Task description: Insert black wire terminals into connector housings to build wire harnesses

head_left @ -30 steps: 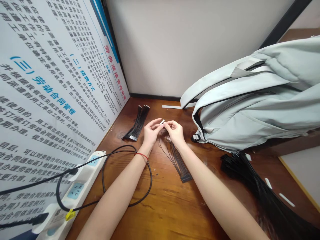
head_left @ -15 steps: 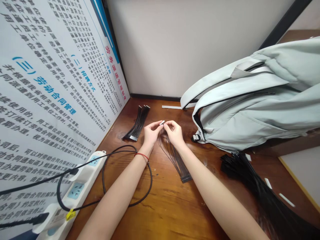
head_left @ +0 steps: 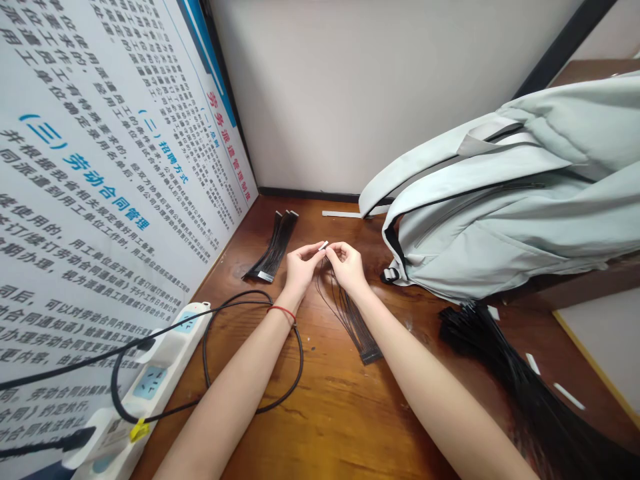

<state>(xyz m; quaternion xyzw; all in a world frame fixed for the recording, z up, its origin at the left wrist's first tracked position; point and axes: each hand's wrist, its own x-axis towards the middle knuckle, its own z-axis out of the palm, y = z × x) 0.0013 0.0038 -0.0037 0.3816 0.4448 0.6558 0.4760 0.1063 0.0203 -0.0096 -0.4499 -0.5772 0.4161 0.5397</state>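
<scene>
Above the wooden desk (head_left: 320, 427), the left hand (head_left: 300, 269) and right hand (head_left: 347, 267) meet, their fingertips (head_left: 316, 248) pinching a small white plastic piece (head_left: 323, 245) between them. Thin black wires (head_left: 350, 319) hang below the grip, running down to a black plug (head_left: 371, 357) lying on the desk. A second wire bundle (head_left: 274, 245) lies just left of the hands, a power strip (head_left: 170, 353) sits beside the printed poster (head_left: 100, 167), and a pale backpack (head_left: 475, 220) slumps to the right.

The left hand (head_left: 300, 269) and right hand (head_left: 349, 268) meet, fingers (head_left: 311, 251) pinched close together.
</scene>
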